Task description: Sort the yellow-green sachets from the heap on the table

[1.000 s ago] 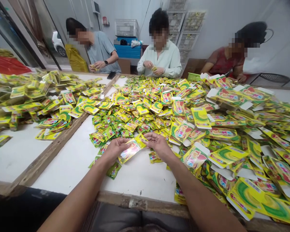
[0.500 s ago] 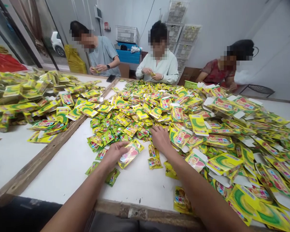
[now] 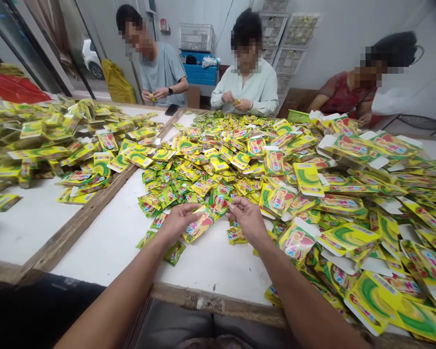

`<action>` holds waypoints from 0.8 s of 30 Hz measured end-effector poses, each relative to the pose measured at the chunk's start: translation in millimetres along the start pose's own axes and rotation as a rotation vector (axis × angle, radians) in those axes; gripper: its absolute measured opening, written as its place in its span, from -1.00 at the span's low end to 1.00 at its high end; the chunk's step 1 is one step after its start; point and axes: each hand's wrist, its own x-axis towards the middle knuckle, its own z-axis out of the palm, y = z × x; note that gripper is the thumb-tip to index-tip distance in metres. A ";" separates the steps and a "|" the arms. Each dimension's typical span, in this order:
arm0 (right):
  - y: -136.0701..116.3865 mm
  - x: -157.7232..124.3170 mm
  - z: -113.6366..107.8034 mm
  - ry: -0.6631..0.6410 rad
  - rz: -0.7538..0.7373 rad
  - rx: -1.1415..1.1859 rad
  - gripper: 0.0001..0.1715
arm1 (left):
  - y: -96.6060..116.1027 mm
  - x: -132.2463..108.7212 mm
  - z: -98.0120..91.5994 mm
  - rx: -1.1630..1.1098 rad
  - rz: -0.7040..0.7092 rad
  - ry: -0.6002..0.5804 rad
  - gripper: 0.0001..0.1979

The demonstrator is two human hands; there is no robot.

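My left hand [image 3: 177,222] grips a small yellow carton [image 3: 200,224] printed with red fruit, tilted above the white tabletop [image 3: 218,266]. Between thumb and fingers of my right hand [image 3: 247,217] is a green candy packet [image 3: 219,203], its near end at the carton's upper right end. Whether the packet has entered the carton I cannot tell. A few loose packets [image 3: 174,253] lie under my left wrist, and another packet [image 3: 237,236] rests beneath my right hand. Past my fingers spreads a heap of green and yellow packets [image 3: 167,194].
Flat cartons with white flaps [image 3: 343,237] pile up at the right. A wooden strip [image 3: 90,220] divides the table, with more cartons [image 3: 47,150] beyond it. Three people sit across the table; a phone [image 3: 172,110] lies near one. Plastic crates [image 3: 298,29] are stacked behind.
My right hand has come back from the heap toward the left hand with a green packet in its fingers. The carton stays in my left hand. The whole view has shifted slightly.
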 end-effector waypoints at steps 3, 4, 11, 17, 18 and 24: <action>-1.7 3.5 -6.4 -0.116 -0.006 -0.096 -0.59 | 1.3 -0.1 -0.9 0.002 0.002 0.014 -0.40; -3.2 4.2 -9.2 -0.151 -0.014 -0.135 -0.61 | 1.3 0.2 -1.2 0.007 0.005 0.016 -0.39; -16.6 1.8 -16.8 -0.231 -0.035 -0.369 -0.60 | 1.2 1.1 1.6 0.024 0.032 -0.038 -0.45; -9.5 -2.0 -7.6 -0.178 -0.082 -0.446 -0.52 | 6.8 -2.4 4.8 -0.100 -0.053 -0.093 -0.49; -7.8 -2.7 -5.7 -0.182 -0.098 -0.450 -0.52 | 7.1 -2.9 4.5 -0.117 -0.068 -0.111 -0.52; -3.2 -5.5 -2.3 -0.221 -0.168 -0.432 -0.45 | 4.4 -2.9 5.1 -0.047 0.025 -0.097 -0.57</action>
